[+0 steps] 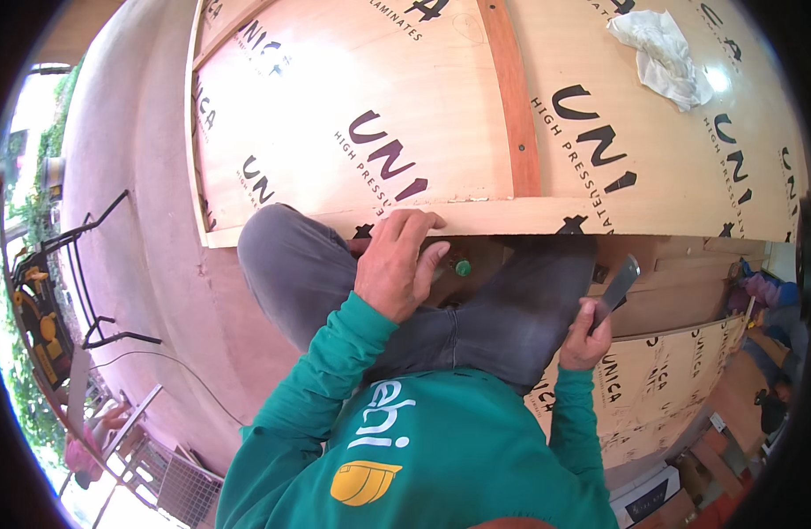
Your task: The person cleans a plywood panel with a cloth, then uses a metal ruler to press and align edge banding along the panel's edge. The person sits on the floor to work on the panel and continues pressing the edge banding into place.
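A large pale wooden panel (pixel 308 106) with dark printing lies in front of me, framed partly by wooden strips. My left hand (pixel 395 264) is at its near edge, fingers curled over the light edge strip (pixel 485 218) and thumb just below the edge. My right hand (pixel 587 333) is closed around a flat-bladed metal tool (pixel 621 282), its shiny squared tip pointing up and away from me; the fingers hide its handle. That tool is held over my right thigh, apart from the panel. A reddish-brown strip (pixel 511 106) runs across the panel, with screw heads in it.
A crumpled white sheet (pixel 663 60) lies on the panel's far right. Below the near edge, a green-capped bottle (pixel 462 266) shows between my legs. Another printed panel (pixel 652 379) lies at right. A black metal frame (pixel 88 264) and cable are at left. Other people are at both sides.
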`<state>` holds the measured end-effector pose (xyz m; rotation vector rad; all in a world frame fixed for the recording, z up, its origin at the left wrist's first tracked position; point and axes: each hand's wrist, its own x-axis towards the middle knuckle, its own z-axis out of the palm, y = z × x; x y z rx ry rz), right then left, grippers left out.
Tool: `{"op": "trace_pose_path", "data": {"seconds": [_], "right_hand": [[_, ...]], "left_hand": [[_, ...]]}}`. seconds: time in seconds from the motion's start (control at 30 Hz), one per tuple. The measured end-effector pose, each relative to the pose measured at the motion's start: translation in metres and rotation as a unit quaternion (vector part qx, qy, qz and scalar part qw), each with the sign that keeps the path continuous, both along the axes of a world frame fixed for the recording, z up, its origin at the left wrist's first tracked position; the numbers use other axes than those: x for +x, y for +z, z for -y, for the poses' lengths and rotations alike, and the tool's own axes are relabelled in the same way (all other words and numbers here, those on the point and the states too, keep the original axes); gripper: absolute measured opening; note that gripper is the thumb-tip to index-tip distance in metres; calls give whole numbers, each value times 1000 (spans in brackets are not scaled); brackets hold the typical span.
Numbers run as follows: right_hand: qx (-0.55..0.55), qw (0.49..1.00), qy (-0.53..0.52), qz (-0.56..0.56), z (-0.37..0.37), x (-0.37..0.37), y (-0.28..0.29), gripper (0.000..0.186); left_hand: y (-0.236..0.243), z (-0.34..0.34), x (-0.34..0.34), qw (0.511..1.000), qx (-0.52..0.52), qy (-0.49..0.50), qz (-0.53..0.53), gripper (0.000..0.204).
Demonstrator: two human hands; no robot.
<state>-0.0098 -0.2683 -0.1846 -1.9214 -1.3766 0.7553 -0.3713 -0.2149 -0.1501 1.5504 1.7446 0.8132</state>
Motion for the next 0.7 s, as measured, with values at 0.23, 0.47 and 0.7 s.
{"op": "trace_pose_path", "data": {"seconds": [0.23,0.47,0.7], "right_hand": [[41,998,17,47,1,-24,-18,28],[4,999,9,41,-6,-32,-17,26],[-1,999,-7,44,-5,-27,-24,27]], "left_hand": [[-24,-54,9,999,-12,-19,40,26],[-34,-70,2,976,-104,-20,191,10],[-47,-68,-1,978,-33,97,181,9]]}}
